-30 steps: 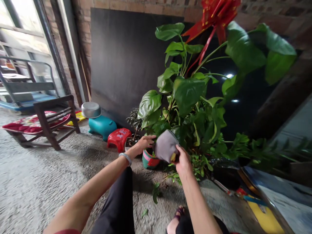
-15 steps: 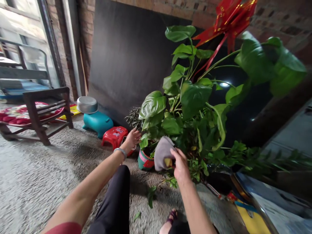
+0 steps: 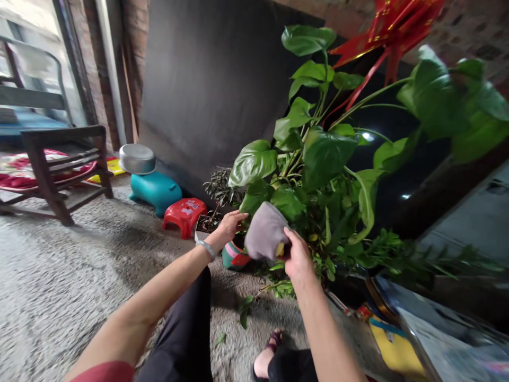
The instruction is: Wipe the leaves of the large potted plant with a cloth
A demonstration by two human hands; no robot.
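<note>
In the head view my right hand point(image 3: 298, 254) grips a bunched grey cloth point(image 3: 264, 231), with a small yellow patch showing at its lower edge near my fingers. The cloth hangs in front of a large leafy potted plant point(image 3: 328, 159). My left hand point(image 3: 229, 227), with a bracelet on the wrist, reaches to the plant's lower left side. Its fingers are stretched out at the edge of a low green leaf point(image 3: 256, 197); whether they touch it is hard to tell. Below that hand stands a green pot point(image 3: 234, 256) with a pink and red band.
A small dark-leaved plant point(image 3: 223, 185) stands in a white pot beside a red stool point(image 3: 185, 215). Further left are a teal animal-shaped seat point(image 3: 156, 192) with a metal basin point(image 3: 137, 158) on it and a wooden chair point(image 3: 66, 170). A red ribbon bow point(image 3: 392, 34) hangs above.
My left hand has moved right and slightly down to the leaf's edge. The cloth in my right hand has shifted up and left. The view has tilted a little.
</note>
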